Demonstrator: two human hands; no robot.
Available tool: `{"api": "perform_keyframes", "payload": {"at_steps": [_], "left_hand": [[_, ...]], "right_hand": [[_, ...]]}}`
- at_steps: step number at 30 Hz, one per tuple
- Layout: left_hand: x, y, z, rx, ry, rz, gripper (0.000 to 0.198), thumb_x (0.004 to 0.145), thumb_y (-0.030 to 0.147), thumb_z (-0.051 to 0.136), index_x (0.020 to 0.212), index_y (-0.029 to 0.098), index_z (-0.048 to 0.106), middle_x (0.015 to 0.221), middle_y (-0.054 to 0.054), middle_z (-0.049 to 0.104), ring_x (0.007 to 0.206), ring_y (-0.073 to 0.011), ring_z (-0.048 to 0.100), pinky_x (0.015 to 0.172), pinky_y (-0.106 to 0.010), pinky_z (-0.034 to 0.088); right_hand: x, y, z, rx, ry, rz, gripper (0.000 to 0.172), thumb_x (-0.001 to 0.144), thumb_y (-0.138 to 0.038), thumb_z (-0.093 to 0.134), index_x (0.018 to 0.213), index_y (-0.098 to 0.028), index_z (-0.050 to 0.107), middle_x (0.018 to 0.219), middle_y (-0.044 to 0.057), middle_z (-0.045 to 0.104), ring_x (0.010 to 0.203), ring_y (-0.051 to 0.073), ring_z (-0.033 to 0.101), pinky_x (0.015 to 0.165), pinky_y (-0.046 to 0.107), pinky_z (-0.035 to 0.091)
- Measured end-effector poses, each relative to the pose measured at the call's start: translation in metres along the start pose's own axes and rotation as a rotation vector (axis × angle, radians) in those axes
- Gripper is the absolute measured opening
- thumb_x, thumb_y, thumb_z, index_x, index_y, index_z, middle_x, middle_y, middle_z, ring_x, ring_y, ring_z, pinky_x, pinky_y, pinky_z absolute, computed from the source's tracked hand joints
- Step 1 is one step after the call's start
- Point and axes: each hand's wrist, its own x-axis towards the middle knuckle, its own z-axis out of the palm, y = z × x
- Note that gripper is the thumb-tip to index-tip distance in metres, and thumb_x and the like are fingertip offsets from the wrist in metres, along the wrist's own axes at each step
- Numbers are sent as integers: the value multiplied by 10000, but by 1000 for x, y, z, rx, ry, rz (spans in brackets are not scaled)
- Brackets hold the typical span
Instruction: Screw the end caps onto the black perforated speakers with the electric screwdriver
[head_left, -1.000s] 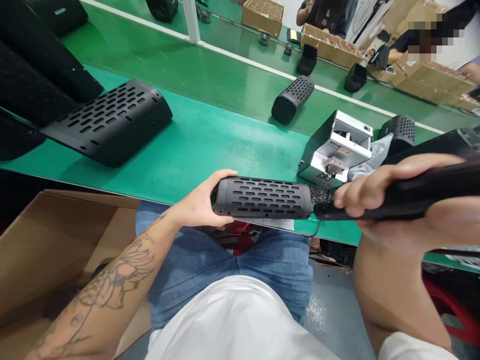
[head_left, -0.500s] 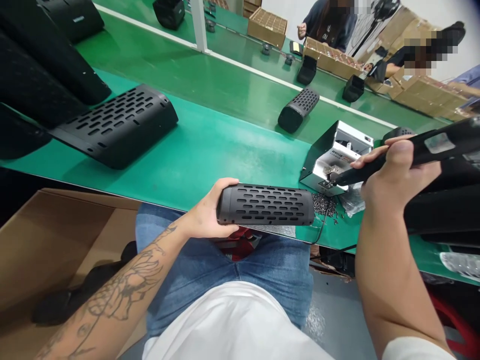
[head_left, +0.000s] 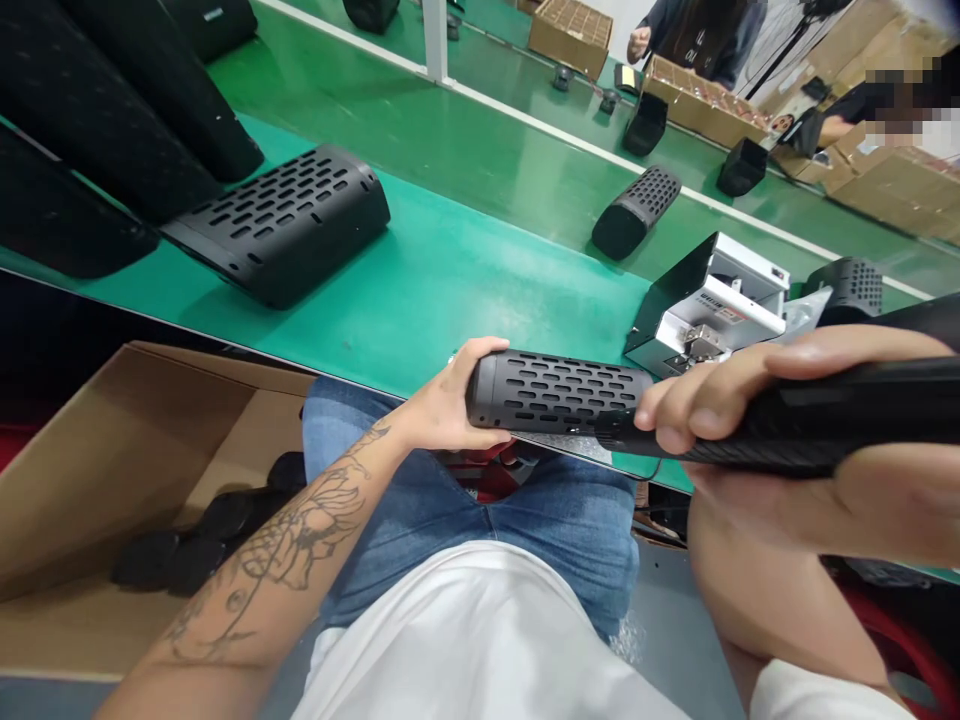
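Observation:
My left hand (head_left: 465, 400) is wrapped round the left end of a black speaker housing (head_left: 566, 388) with a slotted face turned up, at the table's front edge. My right hand (head_left: 757, 420) grips a black electric screwdriver (head_left: 810, 415), closer to the camera. Its slim nose lies over the lower edge of the housing's right half; whether the tip touches a screw there I cannot tell. Just behind my right hand stands a metal screw feeder (head_left: 709, 310), partly covered by the fingers.
Another slotted housing (head_left: 292, 225) lies left beside tall black shells (head_left: 112, 110). A smaller housing (head_left: 637, 212) sits beyond on the green bench (head_left: 480, 290). Below left is an open cardboard box (head_left: 67, 480) with black parts. Two people are across the bench near cartons (head_left: 570, 38).
My right hand has brought the screwdriver from the screw feeder down and toward me, over the housing's edge. My left hand still holds the housing. The view has shifted somewhat.

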Motion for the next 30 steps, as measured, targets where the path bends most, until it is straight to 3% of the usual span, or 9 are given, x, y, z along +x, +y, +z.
{"api": "perform_keyframes", "payload": {"at_steps": [3,7,16,21,30], "left_hand": [[0,2,0,5,-6,-18,1206,797,515,1043,1783,349,369,1715,-154,570,1495,-414,698,1301,-592,600],[2,4,0,2,-12,-37,1199,785,493,1040,1776,344,383,1742,-151,552,1529,-424,679,1334,-596,577],[4,6,1,-5,4,-53,1174,758,474,1038,1752,329,429,1725,-139,579,1535,-421,679,1347,-577,563],[5,10,0,-4,-4,-78,1163,757,471,1033,1745,318,438,1720,-141,587,1537,-429,677,1352,-582,561],[2,8,1,8,12,-41,1174,767,479,1045,1745,319,416,1722,-157,585,1547,-439,673,1360,-607,551]], "right_hand": [[9,21,13,97,-68,-56,360,914,-563,1006,1058,-243,928,672,4,778,481,212,699,537,421,696],[11,35,13,121,-59,-51,369,920,-568,973,1012,-218,906,656,5,763,463,216,696,501,416,683],[9,43,19,113,-191,-52,295,925,-520,973,1000,-254,869,640,-15,721,423,195,615,461,397,629],[13,45,17,99,-205,-52,267,889,-488,988,986,-263,883,620,-19,714,415,205,616,438,395,595],[13,38,12,56,-228,-19,298,918,-548,976,1044,-292,887,651,-23,729,438,220,651,477,424,642]]}}
